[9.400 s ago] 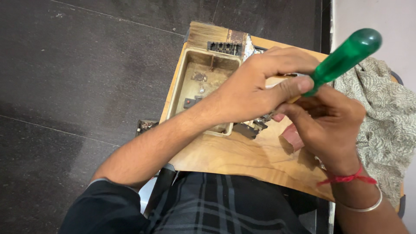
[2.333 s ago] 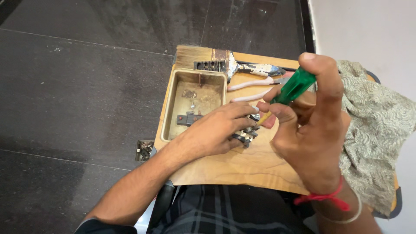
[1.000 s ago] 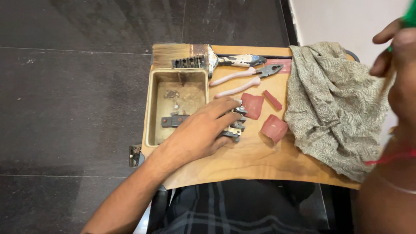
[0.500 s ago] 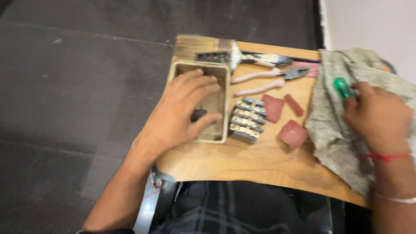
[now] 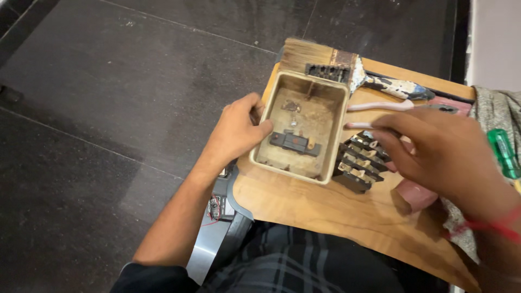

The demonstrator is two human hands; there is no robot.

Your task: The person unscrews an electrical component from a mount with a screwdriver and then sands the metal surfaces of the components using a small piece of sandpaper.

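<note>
My left hand (image 5: 236, 132) grips the left wall of a shallow beige plastic box (image 5: 302, 126) that rests on a wooden board (image 5: 325, 209) across my lap. Inside the box lie a small black part (image 5: 293, 142) and a few bits of hardware. My right hand (image 5: 439, 154) hovers with spread fingers over a row of black switch blocks with metal contacts (image 5: 359, 164), just right of the box. It holds nothing. A green-handled screwdriver (image 5: 503, 152) lies on a patterned cloth (image 5: 495, 111) at the right edge.
A worn paintbrush (image 5: 347, 70) lies across the board's far edge, with a black slotted part (image 5: 326, 72) on it. Pink-handled pliers (image 5: 382, 107) lie beyond my right hand, and a reddish piece (image 5: 414, 194) beneath it. Dark stone floor (image 5: 108, 108) surrounds the board.
My right hand has let go of the green screwdriver on the cloth and moved left over the switch blocks. My left hand came out of the box and took its left wall.
</note>
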